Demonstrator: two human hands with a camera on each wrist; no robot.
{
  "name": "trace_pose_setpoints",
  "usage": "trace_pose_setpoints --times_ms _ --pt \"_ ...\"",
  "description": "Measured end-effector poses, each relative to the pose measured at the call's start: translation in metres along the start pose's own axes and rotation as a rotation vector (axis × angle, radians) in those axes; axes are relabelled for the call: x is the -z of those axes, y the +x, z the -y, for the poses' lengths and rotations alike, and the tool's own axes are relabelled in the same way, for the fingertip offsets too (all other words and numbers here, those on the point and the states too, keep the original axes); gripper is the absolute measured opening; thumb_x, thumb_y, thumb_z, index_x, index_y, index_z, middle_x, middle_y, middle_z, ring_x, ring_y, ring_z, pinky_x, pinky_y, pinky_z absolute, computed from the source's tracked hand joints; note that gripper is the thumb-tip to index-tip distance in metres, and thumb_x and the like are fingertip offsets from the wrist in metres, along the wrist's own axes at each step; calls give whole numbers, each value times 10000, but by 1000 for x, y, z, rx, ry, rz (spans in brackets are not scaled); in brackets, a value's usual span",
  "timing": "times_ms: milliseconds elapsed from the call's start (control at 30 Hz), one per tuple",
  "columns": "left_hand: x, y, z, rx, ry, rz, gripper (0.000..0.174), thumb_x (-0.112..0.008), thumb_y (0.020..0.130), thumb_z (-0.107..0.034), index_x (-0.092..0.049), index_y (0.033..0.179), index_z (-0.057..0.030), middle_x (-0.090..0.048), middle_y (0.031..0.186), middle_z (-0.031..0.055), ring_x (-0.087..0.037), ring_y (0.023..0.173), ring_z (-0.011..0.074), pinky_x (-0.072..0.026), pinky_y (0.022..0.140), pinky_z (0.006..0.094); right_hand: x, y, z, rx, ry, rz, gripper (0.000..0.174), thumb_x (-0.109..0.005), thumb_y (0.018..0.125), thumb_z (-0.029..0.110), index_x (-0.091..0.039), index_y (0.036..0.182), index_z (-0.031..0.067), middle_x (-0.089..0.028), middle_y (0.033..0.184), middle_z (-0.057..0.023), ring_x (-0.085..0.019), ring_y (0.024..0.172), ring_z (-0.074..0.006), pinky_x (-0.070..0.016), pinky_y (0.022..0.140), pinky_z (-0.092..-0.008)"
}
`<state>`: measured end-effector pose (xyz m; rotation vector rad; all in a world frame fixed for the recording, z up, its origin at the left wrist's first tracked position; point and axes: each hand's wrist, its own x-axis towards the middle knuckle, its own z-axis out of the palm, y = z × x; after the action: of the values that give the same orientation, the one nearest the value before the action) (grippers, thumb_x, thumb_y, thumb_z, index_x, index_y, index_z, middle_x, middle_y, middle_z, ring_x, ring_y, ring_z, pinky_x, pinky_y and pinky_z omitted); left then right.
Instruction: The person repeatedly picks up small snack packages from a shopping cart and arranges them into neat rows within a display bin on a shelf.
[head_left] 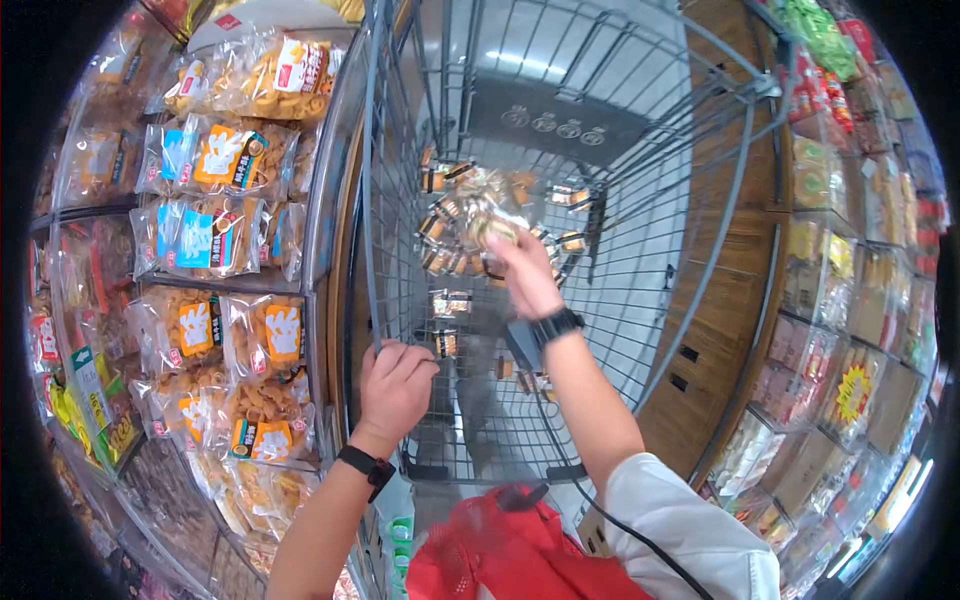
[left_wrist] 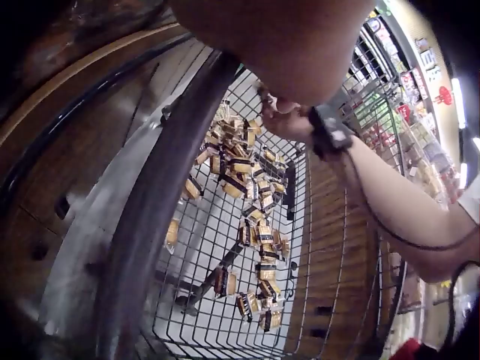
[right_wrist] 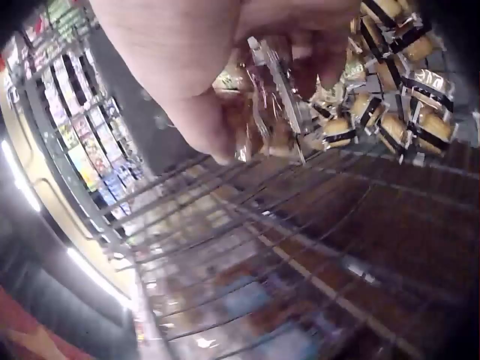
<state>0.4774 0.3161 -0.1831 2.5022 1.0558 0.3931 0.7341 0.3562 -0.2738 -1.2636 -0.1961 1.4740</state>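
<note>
"Where's the clear packet?"
"Near the centre of the head view, gripped in the right hand, above the shopping cart."
"What's around it?"
"Small wrapped pieces with dark bands, scattered on the cart's wire floor."
"And the left hand?"
"Lower left of centre, fingers curled over the cart rim. Bagged snacks fill the upper left."
</note>
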Motion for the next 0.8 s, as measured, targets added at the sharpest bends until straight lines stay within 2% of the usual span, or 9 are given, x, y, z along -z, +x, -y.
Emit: trace_pose_setpoints --times_ms 167,200,300,367,433,467,633,767,800 --pt "16 0 -10 -5 -24 10 186 -701 772 -78 -688 942 -150 -661 1083 -28 -613 1073 216 -394 1088 504 -15 -139 74 -36 198 296 580 -786 936 169 -541 1420 -35 -651 1381 -138 -631 1259 -220 -496 1061 -383" --pt "24 -3 -16 15 -50 31 245 -697 819 -84 -695 1061 -122 -662 1171 11 -612 1155 239 -337 1151 566 -21 -162 83 -48 205 341 592 -787 934 169 -534 1427 -37 -648 1385 -138 -629 1263 -223 -491 1075 -386" --pt "76 -10 -51 207 -306 -217 290 -694 885 -102 -688 1175 -85 -651 1253 78 -601 1235 273 -340 1180 556 -49 -223 106 -105 141 444 616 -799 918 144 -528 1441 -37 -652 1380 -127 -632 1268 -222 -476 1113 -385" --pt "131 -34 -81 472 -1288 -143 449 -574 1071 -201 -513 1477 -20 -573 1465 135 -525 1375 242 -438 1149 493 -76 -258 116 -129 26 491 616 -806 908 125 -536 1439 -32 -661 1370 -117 -635 1266 -214 -477 1110 -376" --pt "190 -64 -110 544 -1513 -117 532 -569 1087 -223 -421 1555 -18 -538 1507 124 -508 1391 224 -516 1094 443 -112 -291 123 -174 -37 601 598 -814 895 95 -560 1426 -12 -679 1339 -82 -636 1251 -181 -487 1094 -358" --pt "210 -81 -122 550 -1489 -159 550 -577 1083 -206 -402 1567 -11 -525 1518 125 -533 1371 234 -571 1038 422 -131 -307 122 -184 -75 663 593 -815 894 91 -564 1423 -6 -683 1329 -73 -638 1242 -172 -494 1083 -350" --pt "287 -184 -139 681 -1515 -391 459 -595 1075 -150 -471 1493 -9 -607 1430 119 -646 1239 225 -600 993 400 -222 -369 95 -203 -360 893 571 -813 896 62 -577 1414 18 -688 1295 -35 -647 1181 -127 -534 1004 -300" --pt "325 -272 -144 700 -1500 -626 409 -616 1059 -111 -506 1438 -6 -653 1365 107 -671 1195 216 -606 981 398 -290 -430 64 -187 -492 1027 559 -816 907 79 -576 1406 13 -672 1328 -42 -629 1202 -123 -514 1036 -304" --pt "329 -292 -142 791 -1487 -681 382 -616 1057 -96 -518 1416 -13 -664 1341 108 -674 1185 207 -607 981 393 -306 -445 54 -226 -511 1069 559 -780 957 133 -512 1432 14 -628 1367 -55 -579 1256 -131 -476 1080 -326"
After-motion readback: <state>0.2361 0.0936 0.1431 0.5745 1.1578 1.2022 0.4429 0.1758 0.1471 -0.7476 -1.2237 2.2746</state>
